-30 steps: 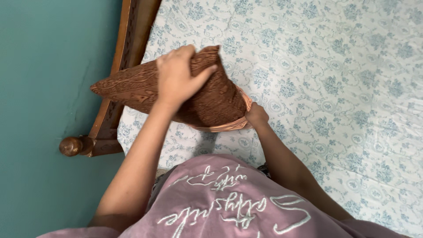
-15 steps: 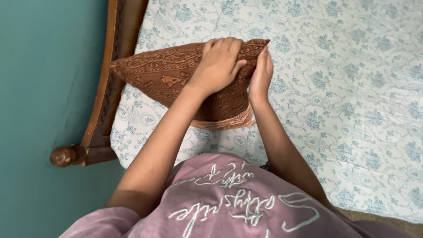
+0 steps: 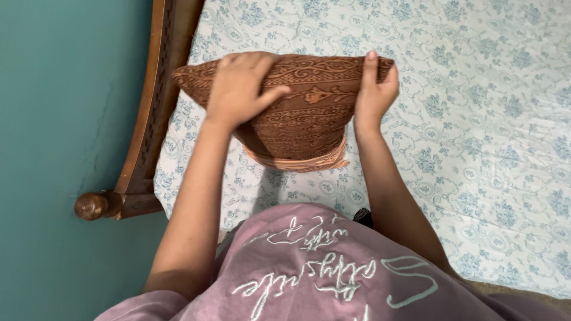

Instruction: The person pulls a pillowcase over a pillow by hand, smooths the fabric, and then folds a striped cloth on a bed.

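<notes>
a teal wall (image 3: 59,119) stood to the left of a carved wooden bed frame (image 3: 148,119), and the bed carried a pale sheet (image 3: 476,119) printed with blue flowers. the left hand (image 3: 241,89) was closed over the upper left part of a brown embossed cushion (image 3: 303,113), fingers curled across the top edge and thumb pressed on the near face. the right hand (image 3: 375,92) was clamped on the upper right corner, one finger lying straight up along the side. between the two grips the cushion hung upright above the sheet, near the frame, with a peach satin band (image 3: 297,161) showing at its lower end. doing this well probably meant keeping both grips level at the top corners, so the filling could settle evenly toward the bottom, and holding the cover rather than pinching the stuffing. the near side of the view was filled by a mauve shirt (image 3: 321,267) with pale stitched lettering.
</notes>
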